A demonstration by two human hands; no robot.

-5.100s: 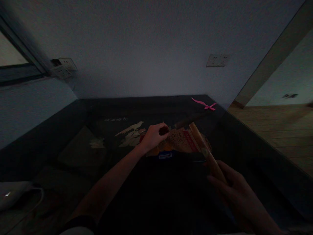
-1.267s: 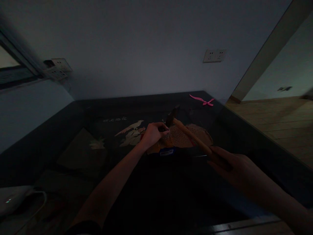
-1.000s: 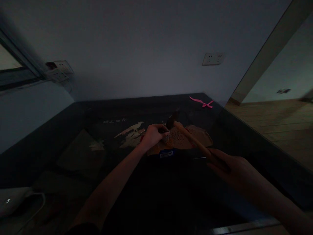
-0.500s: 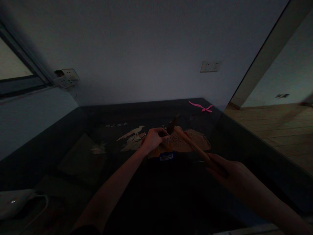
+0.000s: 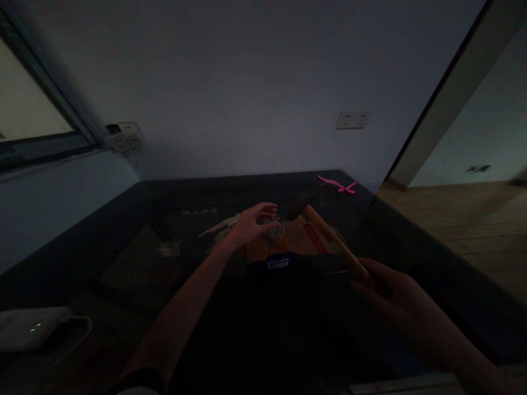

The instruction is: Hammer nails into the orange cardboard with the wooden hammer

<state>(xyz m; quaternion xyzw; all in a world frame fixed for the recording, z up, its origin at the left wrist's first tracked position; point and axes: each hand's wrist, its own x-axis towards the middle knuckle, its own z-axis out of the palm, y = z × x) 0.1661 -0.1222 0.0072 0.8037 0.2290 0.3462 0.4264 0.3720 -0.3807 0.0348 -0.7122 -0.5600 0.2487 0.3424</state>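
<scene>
In my right hand is a hammer, gripped by its wooden handle, with the dark head pointing away and to the left. My left hand hovers over the left part of a printed cardboard piece, its thumb and fingers apart and nothing visible between them. Beside the thumb, several thin upright pieces that look like nails stand in a row. At the cardboard's near edge shows a blue strip with a white label. The hammer head is apart from the upright pieces. Dim light hides finer detail.
The dark tabletop bears a printed pale picture and lettering. A pink ribbon lies at its back right corner. On the left stands a white device with a cable. Wall sockets are behind.
My left thumb and fingers have parted from a pinch, and that hand has moved slightly left. The hammer head has swung a little to the right, away from it. The view has shifted slightly.
</scene>
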